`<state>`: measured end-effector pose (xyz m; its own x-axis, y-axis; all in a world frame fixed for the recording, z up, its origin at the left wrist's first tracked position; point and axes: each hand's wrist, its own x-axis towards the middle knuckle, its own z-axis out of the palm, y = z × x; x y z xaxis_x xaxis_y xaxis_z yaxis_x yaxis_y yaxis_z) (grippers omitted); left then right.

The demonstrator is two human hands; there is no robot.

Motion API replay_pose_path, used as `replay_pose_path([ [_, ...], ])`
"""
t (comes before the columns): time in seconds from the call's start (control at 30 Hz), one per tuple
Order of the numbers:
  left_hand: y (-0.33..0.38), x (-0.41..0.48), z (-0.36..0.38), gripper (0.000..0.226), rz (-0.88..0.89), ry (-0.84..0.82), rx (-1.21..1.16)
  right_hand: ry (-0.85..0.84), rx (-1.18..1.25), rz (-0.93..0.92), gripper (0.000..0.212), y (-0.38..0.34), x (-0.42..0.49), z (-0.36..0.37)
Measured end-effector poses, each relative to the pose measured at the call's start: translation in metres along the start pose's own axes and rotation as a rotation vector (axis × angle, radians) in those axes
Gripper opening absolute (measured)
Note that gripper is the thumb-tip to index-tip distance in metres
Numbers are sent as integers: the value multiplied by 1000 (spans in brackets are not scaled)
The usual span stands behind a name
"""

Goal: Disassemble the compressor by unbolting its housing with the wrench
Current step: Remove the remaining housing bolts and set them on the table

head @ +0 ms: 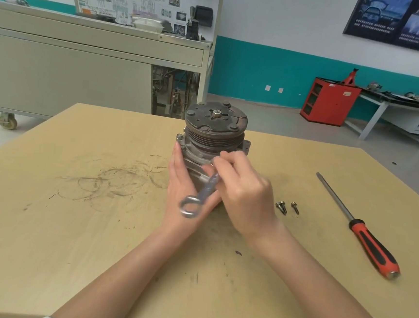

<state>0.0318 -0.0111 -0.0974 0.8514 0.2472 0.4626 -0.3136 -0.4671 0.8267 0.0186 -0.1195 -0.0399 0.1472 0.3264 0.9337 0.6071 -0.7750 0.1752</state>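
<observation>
**Compressor**: stood upright, pulley uppermost, midway along the far edge of the table.

**Left hand**: fingers straight, pressed flat to the housing's left side, steadying it.

**Right hand**: fingers curled, pinching the wrench close to its working end, which was hidden at the near flange. The ring end hung free toward the near edge, blurred.

**Bolts**: two, loose, lying toward the right edge, with the screwdriver beyond them.

**Handling note:** the wrench probably wanted full seating on the bolt head before any pull. Short arcs would serve best, with the left hand bracing firmly lest the compressor tip or spin.
</observation>
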Motion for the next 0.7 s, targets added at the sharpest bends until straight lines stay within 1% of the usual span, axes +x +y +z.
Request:
replay_pose_path([
  [0.03,1,-2,0,115,28,2,-18,35,175,73,20,7,-4,-1],
  [0.07,0,-3,0,117,26,2,-12,65,405,199,19,14,-8,-4],
  [0.17,-4,-2,1,117,51,20,-9,102,1174,790,20,35,-7,-9],
  [0.2,-4,-1,1,116,51,29,-3,107,1346,954,22,44,-1,-6],
  [0.27,-4,-2,2,116,50,28,1,48,1509,1175,27,65,12,4],
  [0.37,-6,-2,2,118,61,20,-1,-136,1613,1425,32,86,31,18],
  [0.43,-7,-1,2,119,71,21,-2,-242,1621,1487,32,92,37,22],
  [0.47,-7,-1,1,120,71,22,3,-263,1631,1493,31,93,38,23],
  [0.5,-8,-1,1,120,70,19,6,-257,1653,1495,31,93,39,22],
  [0.57,-8,-1,1,121,67,13,9,-169,1716,1477,32,96,41,15],
  [0.63,-9,-1,1,120,67,13,10,-109,1686,1384,33,100,44,1],
  [0.67,-9,-1,1,120,69,14,9,-129,1591,1300,32,101,45,-8],
  [0.7,-10,-1,2,119,71,14,7,-176,1431,1198,30,102,46,-17],
])
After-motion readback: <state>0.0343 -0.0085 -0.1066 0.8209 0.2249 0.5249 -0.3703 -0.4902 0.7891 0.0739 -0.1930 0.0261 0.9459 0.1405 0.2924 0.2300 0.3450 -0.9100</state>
